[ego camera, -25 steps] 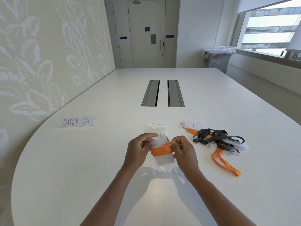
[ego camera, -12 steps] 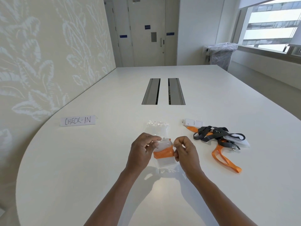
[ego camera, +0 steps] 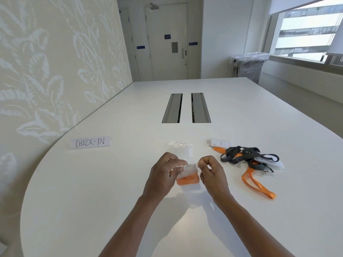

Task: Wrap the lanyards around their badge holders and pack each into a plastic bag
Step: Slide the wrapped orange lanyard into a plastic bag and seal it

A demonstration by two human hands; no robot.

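Head view: left hand (ego camera: 165, 175) and right hand (ego camera: 213, 175) each pinch a side of the wrapped badge holder (ego camera: 187, 174), orange lanyard (ego camera: 187, 180) wound round its lower part; it sits between both hands, just above the white table (ego camera: 92, 182). Clear plastic bag (ego camera: 181, 148) lies just behind the hands. Loose tangle of lanyards (ego camera: 248, 158) right of the right hand, apart. CHECK-IN sign (ego camera: 90, 142) far left.
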